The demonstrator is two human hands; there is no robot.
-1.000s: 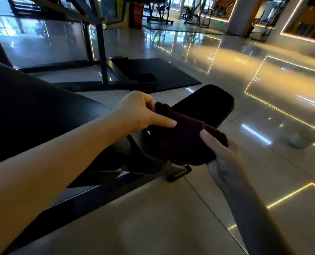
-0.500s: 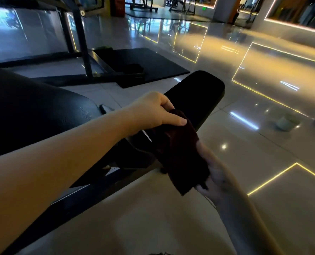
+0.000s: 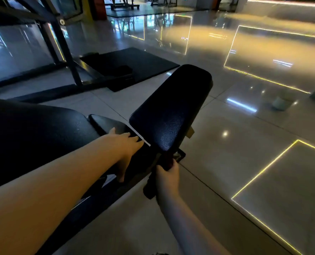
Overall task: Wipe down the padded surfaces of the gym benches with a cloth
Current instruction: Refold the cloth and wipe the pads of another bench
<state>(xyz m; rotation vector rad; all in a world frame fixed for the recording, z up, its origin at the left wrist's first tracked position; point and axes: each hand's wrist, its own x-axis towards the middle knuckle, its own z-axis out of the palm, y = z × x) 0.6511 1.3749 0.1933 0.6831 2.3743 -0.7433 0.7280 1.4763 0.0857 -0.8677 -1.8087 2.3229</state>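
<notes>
I note left hand (image 3: 124, 144) flat, fingers straight, grasping nothing, resting at gap between back pad (image 3: 33, 137) and seat pad (image 3: 171, 107). Right hand (image 3: 167, 178) clenched round bunched dark red cloth (image 3: 166, 161), at 6 o'clock of seat pad, just under near end; contact with pad unclear. Black floor mat (image 3: 134, 65) at 11 o'clock, well apart.

Bare left hand (image 3: 125, 146), bare left forearm (image 3: 61, 181); bare right hand (image 3: 167, 179), bare right forearm (image 3: 186, 223)

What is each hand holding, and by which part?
The right hand grips the dark red cloth, bunched in its fist; which part cannot be told. The left hand holds nothing, its fingers straight beside the seat pad.
</notes>
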